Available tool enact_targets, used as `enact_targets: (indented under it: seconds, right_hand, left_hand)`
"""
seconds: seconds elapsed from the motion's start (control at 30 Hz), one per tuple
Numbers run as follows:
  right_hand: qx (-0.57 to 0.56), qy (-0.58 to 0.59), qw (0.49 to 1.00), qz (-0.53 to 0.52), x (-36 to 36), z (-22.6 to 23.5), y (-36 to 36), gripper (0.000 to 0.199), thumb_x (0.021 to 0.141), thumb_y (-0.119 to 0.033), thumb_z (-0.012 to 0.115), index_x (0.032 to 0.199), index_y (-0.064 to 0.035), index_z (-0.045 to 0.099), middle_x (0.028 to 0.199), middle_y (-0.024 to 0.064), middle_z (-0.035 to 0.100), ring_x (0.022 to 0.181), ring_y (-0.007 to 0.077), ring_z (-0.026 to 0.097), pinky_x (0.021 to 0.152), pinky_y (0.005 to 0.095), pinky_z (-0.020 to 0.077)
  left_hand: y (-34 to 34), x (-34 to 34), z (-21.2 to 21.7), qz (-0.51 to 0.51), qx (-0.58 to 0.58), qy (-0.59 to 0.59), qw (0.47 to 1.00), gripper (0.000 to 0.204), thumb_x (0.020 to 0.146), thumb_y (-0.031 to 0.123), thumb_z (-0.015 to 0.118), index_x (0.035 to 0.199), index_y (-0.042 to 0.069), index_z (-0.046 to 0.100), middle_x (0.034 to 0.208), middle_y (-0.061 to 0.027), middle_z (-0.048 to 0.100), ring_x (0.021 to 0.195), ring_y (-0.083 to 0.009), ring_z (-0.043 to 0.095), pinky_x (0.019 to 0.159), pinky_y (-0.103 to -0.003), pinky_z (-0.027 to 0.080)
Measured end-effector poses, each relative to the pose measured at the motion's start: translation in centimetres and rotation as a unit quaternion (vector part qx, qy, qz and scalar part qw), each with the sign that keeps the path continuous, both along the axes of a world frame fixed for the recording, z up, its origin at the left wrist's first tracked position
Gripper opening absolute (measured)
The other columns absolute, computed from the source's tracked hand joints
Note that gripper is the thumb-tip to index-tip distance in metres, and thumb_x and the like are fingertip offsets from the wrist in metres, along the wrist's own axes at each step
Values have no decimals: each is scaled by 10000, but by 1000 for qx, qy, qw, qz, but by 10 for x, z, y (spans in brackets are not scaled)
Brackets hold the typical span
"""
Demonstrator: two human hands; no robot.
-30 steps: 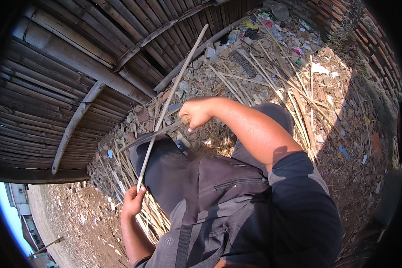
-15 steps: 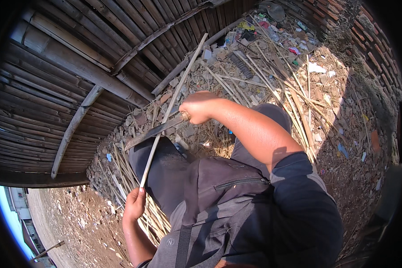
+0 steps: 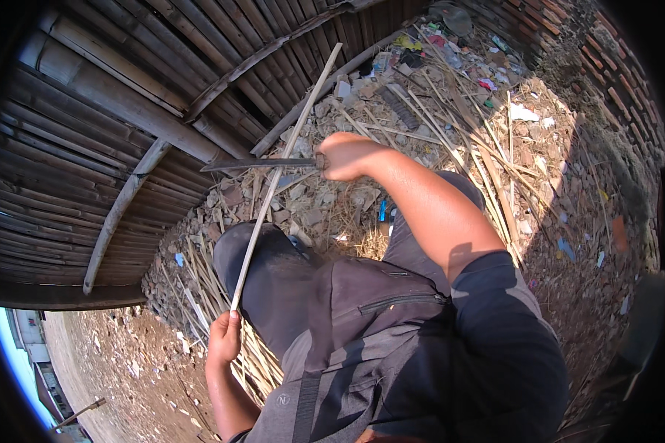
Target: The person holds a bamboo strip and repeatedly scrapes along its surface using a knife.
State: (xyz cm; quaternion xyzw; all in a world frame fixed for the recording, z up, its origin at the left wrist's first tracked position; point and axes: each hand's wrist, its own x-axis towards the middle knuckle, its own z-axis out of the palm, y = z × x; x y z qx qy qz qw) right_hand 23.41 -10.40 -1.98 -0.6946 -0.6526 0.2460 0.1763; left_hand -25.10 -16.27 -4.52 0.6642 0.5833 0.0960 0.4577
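Note:
In my left hand point(image 3: 224, 336), beside my thigh, is the lower end of a long pale bamboo strip point(image 3: 256, 235). The strip slants up and away to the right, past my knee, toward the bamboo wall. My right hand point(image 3: 347, 156) is closed round the handle of a machete point(image 3: 255, 164), and its fingers mostly hide that handle. The blade points left and lies across the strip above my knee. Whether its edge bites into the strip I cannot tell.
A bamboo wall point(image 3: 89, 184) rises at the left, close to the blade's tip. More cut strips point(image 3: 255, 362) lie beside my left leg, and others point(image 3: 495, 184) on the rubble at the right. Litter is strewn at the back, near a brick wall point(image 3: 613, 81).
My right hand and the machete have moved up and away along the strip. The blade has turned from slanting to nearly level. My left hand has barely moved.

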Motion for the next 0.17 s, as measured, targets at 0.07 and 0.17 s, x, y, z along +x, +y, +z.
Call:
enact_targets:
  seconds: [0.07, 0.17]
  right_hand:
    - [-55, -57, 994, 72, -27, 13, -6, 376, 744, -243, 752, 1086, -94, 708, 1030, 155, 724, 993, 349, 691, 864, 459, 537]
    - [-88, -63, 979, 175, -39, 15, -7, 329, 724, -228, 745, 1032, -114, 717, 1041, 154, 719, 1038, 324, 685, 872, 463, 534]
  left_hand:
    - [-4, 9, 11, -13, 27, 24, 999, 480, 1060, 402, 532, 734, 50, 516, 635, 65, 458, 605, -55, 375, 530, -271, 326]
    - [-5, 13, 21, -25, 58, 42, 997, 439, 1033, 396, 590, 799, 24, 576, 648, 33, 499, 638, -75, 410, 558, -286, 372]
